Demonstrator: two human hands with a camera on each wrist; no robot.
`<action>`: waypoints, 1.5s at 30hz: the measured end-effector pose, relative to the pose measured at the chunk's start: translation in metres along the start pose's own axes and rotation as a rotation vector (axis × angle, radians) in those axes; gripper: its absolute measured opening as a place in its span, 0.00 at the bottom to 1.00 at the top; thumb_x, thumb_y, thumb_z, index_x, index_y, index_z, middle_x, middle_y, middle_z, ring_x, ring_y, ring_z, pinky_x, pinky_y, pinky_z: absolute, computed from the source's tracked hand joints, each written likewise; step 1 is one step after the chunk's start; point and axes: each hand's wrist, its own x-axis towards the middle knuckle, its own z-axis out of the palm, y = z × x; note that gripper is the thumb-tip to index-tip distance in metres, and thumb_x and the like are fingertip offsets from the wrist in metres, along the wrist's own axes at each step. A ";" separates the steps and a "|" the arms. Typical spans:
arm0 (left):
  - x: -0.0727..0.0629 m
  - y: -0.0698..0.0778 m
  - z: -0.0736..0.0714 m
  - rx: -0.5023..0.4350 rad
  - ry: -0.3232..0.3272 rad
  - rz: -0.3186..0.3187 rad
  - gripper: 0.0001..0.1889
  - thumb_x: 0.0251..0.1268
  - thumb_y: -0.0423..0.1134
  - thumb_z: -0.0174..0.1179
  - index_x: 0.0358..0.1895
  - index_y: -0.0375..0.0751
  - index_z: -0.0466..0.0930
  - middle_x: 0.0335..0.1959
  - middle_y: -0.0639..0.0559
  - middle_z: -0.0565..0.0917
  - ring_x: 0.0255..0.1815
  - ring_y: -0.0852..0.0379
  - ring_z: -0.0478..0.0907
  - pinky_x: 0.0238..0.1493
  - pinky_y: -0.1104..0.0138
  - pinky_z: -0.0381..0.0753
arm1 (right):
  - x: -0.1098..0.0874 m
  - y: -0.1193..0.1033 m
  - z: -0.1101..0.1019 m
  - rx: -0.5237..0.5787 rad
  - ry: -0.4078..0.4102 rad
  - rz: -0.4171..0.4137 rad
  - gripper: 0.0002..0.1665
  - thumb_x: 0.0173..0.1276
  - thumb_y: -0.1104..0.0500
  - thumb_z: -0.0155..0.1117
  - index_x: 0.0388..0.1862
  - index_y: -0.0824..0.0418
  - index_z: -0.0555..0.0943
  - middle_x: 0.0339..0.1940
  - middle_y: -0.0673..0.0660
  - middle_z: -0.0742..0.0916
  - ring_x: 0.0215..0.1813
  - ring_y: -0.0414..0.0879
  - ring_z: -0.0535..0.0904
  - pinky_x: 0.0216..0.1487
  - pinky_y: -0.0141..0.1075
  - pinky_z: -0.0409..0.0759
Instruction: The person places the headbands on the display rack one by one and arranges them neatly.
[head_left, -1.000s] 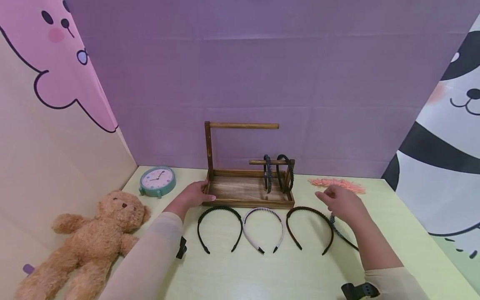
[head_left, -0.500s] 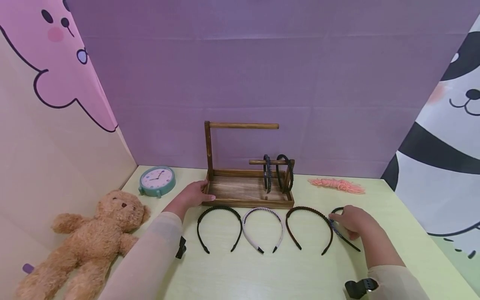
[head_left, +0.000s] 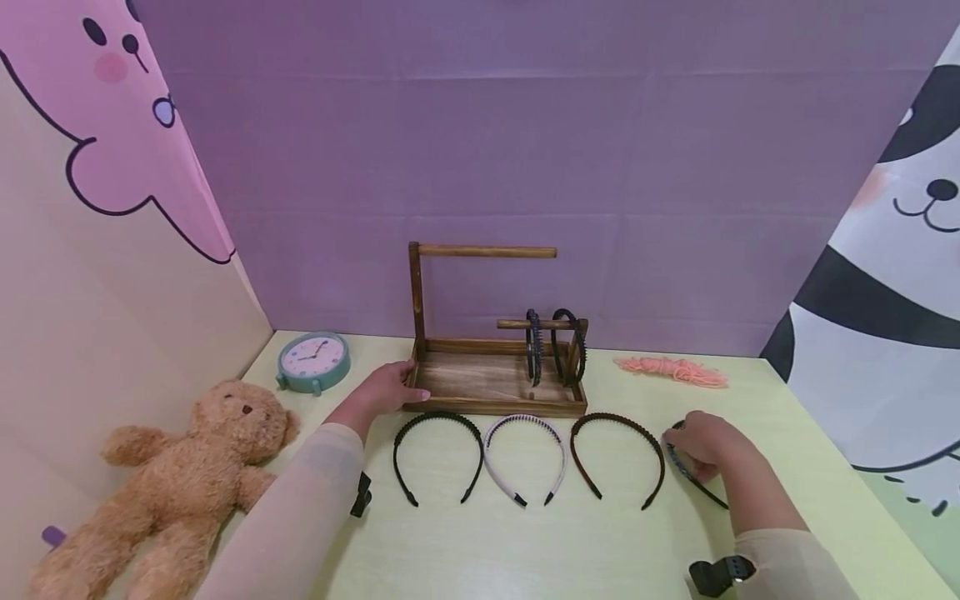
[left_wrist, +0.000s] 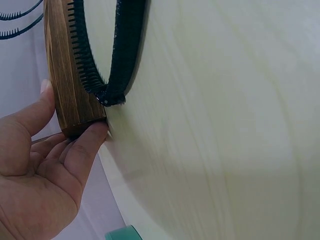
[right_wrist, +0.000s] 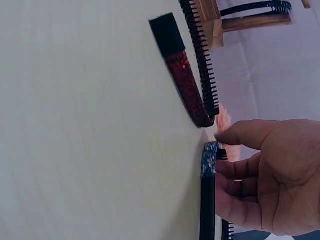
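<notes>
A wooden headband rack (head_left: 495, 408) with a tray base stands at the table's back. My left hand (head_left: 382, 390) grips its front left corner, thumb over the rim and fingers curled at the end, as the left wrist view shows. Two dark headbands hang on the rack's low bar (head_left: 513, 324); the upper bar (head_left: 487, 251) bears nothing. My right hand (head_left: 712, 442) pinches a blue glittery headband (right_wrist: 209, 162) at the right, partly hidden by the hand. To its left lie a dark red headband (head_left: 618, 418), a white headband (head_left: 495, 462) and a black headband (head_left: 438, 416).
A teddy bear (head_left: 191, 467) lies at the left, below a teal alarm clock (head_left: 313, 363). A bundle of pink yarn (head_left: 672, 371) rests at the back right. Behind the table hangs a purple backdrop (head_left: 480, 150).
My right hand has come down from near the yarn to the blue headband and taken hold of it; the headband has shifted slightly right. My left hand stays at the rack's corner.
</notes>
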 end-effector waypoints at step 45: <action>0.004 -0.004 0.001 -0.001 -0.001 0.022 0.44 0.63 0.46 0.66 0.78 0.44 0.53 0.78 0.41 0.58 0.79 0.41 0.51 0.76 0.47 0.54 | -0.051 -0.100 -0.063 0.300 0.371 -0.412 0.30 0.78 0.47 0.49 0.64 0.70 0.64 0.55 0.67 0.77 0.55 0.61 0.80 0.52 0.46 0.85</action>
